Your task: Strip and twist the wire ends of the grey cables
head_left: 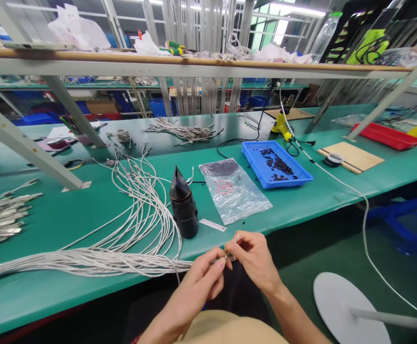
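My left hand [204,277] is closed on the end of a white cable at the table's front edge. Fingertips meet where my right hand [253,255] pinches the thin wire ends of that cable. A long bundle of white cables [122,262] runs from the left edge of the view to my left hand. Just beyond my hands lie a small metal ruler [213,225] and a black cylinder with a pointed top [185,210]. Behind the ruler is a clear plastic bag [235,193] with small dark pieces inside.
A blue tray [266,181] holds small black pieces. Farther right are a yellow heat gun [281,125], a wooden board [366,160], a tape roll [334,159] and a red tray [388,136]. More cables [0,220] lie at left. A shelf [194,69] spans above.
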The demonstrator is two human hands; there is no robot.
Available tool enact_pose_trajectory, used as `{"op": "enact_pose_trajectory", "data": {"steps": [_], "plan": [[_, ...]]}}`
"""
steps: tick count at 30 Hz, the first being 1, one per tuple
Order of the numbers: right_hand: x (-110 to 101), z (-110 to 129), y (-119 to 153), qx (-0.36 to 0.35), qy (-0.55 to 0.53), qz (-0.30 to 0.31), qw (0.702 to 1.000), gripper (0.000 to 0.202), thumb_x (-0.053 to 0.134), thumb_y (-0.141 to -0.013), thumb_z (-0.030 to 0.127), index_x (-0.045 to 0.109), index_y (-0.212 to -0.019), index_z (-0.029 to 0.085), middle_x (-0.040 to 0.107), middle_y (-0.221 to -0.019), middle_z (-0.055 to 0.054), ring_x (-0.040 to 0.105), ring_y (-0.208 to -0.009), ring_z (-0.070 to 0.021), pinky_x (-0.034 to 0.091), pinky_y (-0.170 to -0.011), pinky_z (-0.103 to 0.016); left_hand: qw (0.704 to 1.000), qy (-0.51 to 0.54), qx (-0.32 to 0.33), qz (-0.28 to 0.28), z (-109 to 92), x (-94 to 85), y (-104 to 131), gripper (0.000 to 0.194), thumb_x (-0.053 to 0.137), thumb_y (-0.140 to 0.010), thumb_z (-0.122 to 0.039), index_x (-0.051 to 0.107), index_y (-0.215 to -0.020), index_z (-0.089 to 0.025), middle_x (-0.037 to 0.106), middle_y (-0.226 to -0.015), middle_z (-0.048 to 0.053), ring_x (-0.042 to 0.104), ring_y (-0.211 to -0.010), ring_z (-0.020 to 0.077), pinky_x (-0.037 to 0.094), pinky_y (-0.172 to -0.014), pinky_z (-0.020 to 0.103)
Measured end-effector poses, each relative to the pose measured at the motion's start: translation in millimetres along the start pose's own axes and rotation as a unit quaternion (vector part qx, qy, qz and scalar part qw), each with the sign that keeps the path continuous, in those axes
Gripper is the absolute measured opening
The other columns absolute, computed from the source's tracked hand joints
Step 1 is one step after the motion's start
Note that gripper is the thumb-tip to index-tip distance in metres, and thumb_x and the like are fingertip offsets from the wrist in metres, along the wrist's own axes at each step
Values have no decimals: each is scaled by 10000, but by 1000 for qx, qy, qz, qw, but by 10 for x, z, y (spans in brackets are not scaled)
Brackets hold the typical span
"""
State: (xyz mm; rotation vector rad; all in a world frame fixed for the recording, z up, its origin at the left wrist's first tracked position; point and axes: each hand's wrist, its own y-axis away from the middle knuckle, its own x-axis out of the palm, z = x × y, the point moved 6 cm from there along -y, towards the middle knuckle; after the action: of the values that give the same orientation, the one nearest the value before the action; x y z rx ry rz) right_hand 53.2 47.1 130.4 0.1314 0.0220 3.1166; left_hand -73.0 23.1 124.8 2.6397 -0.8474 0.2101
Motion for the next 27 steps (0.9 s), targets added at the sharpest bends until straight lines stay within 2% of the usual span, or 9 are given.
{"op": "enact_pose_trajectory", "data": {"steps": [3, 8, 10, 14, 16, 18, 22, 27], "plan": [[-8, -15, -21, 11, 5, 15, 1000, 295, 746, -773, 309, 593, -568, 162, 562, -483, 27, 488, -450, -99, 357, -487, -229, 998, -50, 28, -5, -46, 17, -46, 300, 458, -980, -424, 549, -860, -165, 454, -688, -29, 354, -590, 91, 284, -569, 220], [-11, -150, -21, 25, -32, 27, 999, 348, 731, -806, 368, 623, -564, 144, 561, -489, 21, 479, -474, -87, 368, -514, -222, 996, -67, 19, -46, 10, -30, -118, 382, 430, -976, -476, 579, -845, -150, 295, -576, -71, 245, -539, 98, 193, -505, 236], [-159, -270, -62, 33, -41, -32, 998, 395, 711, -823, 423, 645, -562, 134, 521, -466, 27, 444, -461, -73, 349, -498, -213, 996, -75, 10, -49, 48, -53, -130, 411, 456, -955, -510, 581, -815, -144, 273, -548, -80, 229, -515, 91, 165, -496, 238], [-706, -606, -241, 45, -87, -204, 974, 391, 763, -745, 495, 675, -615, 137, 467, -471, 52, 369, -437, -51, 295, -429, -191, 996, -75, -4, -43, 123, -120, -123, 473, 495, -906, -588, 583, -785, -140, 241, -514, -94, 196, -479, 77, 117, -481, 237], [-967, -785, -353, 42, -99, -265, 958, 371, 799, -688, 500, 688, -674, 147, 552, -566, 28, 466, -504, -70, 374, -464, -185, 997, -73, -9, -38, 169, -151, -113, 499, 490, -893, -622, 605, -853, -137, 225, -499, -103, 178, -463, 75, 106, -476, 235], [-1145, -971, -447, 52, -119, -310, 942, 385, 827, -629, 497, 691, -760, 161, 649, -719, -16, 599, -648, -124, 493, -578, -213, 997, -68, -18, -31, 220, -173, -102, 522, 496, -878, -644, 613, -914, -137, 215, -497, -108, 174, -460, 75, 104, -476, 230], [-1205, -1250, -571, 77, -157, -337, 925, 367, 836, -598, 441, 657, -776, 174, 699, -874, -79, 690, -879, -230, 575, -802, -323, 997, -61, -15, -41, 262, -220, -87, 510, 522, -858, -655, 578, -823, -150, 275, -506, -95, 234, -475, 76, 165, -485, 209], [-1125, -1326, -666, 76, -165, -308, 934, 290, 751, -693, 417, 659, -811, 169, 731, -932, -124, 693, -983, -282, 576, -880, -396, 995, -87, -5, -40, 239, -250, -97, 522, 496, -867, -662, 574, -818, -149, 359, -463, -83, 294, -450, 80, 234, -493, 206]]}}
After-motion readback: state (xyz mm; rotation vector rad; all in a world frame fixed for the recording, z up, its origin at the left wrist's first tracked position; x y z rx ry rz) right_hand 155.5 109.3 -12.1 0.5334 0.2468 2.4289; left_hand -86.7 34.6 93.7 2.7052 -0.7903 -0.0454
